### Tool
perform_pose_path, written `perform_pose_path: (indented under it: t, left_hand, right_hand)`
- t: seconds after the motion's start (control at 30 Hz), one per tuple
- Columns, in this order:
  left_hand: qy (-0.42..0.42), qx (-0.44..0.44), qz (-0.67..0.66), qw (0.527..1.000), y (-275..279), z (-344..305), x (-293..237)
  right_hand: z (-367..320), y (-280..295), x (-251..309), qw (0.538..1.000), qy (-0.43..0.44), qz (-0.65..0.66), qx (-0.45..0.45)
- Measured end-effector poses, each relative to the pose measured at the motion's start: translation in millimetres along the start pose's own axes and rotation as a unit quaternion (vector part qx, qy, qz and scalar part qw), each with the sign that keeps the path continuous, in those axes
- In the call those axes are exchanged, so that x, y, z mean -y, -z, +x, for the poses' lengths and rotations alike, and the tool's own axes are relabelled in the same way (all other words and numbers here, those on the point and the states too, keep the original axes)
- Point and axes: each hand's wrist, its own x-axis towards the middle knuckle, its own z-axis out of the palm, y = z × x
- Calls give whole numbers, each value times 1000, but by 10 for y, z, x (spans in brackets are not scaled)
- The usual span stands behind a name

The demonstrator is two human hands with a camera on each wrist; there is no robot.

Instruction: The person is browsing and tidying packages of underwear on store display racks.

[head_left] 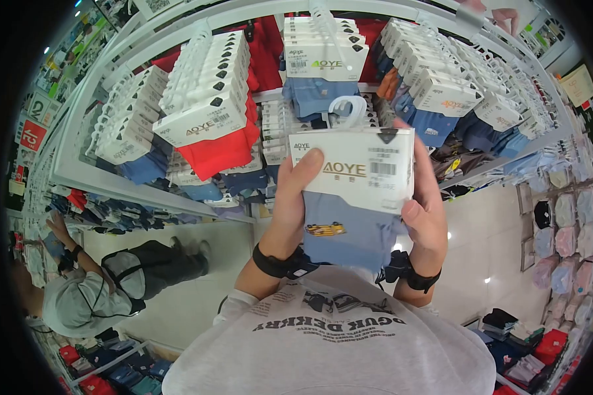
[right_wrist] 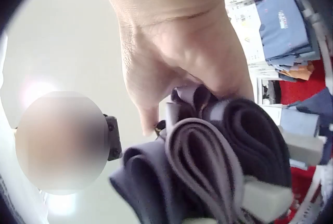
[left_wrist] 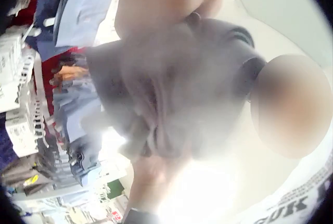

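In front of the chest, both hands hold a stack of hanging underwear packs. Its front card is white with AOYE lettering, and the blue-grey fabric below carries a small yellow car print. My left hand grips the left side, thumb across the card's face. My right hand holds the right edge, its thumb at the card's lower corner. White plastic hooks stick up above the card. From beneath, the right wrist view shows several folded dark fabric layers under my right hand; the left wrist view is hazy.
Ahead is a white display rack with rows of similar carded packs, some blue, some red. At left another person reaches toward the shelves. More packaged goods hang along the right, and folded clothes lie at lower right.
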Motion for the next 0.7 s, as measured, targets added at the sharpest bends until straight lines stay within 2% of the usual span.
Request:
perform_pose_path:
  t: [0.03, 0.13, 0.17, 0.27, 0.43, 0.57, 0.67, 0.7]
  left_hand:
    - [-13, -14, 27, 999, -37, -30, -39]
    - [-53, -36, 81, 995, -97, -63, -139]
    - [-66, -39, 95, 993, -99, -64, -162]
    - [-113, -45, 149, 981, -99, -64, -217]
    - [-163, 40, 213, 962, -107, 1, -341]
    - [-176, 87, 227, 954, -123, 162, -416]
    - [-181, 97, 262, 943, -146, 269, -421]
    - [-178, 97, 258, 945, -132, 316, -389]
  right_hand:
    - [-55, 135, -55, 999, -44, 0, 3]
    - [-48, 196, -83, 987, -98, -112, 58]
    - [-42, 182, -106, 985, -73, -138, 66]
    - [-30, 221, -197, 980, -130, -142, 44]
    - [-2, 284, -230, 981, -109, -149, 59]
    - [52, 266, -250, 989, 28, -125, 68]
    - [153, 278, -297, 997, 57, -39, 18]
    - [176, 270, -301, 997, 45, -67, -4]
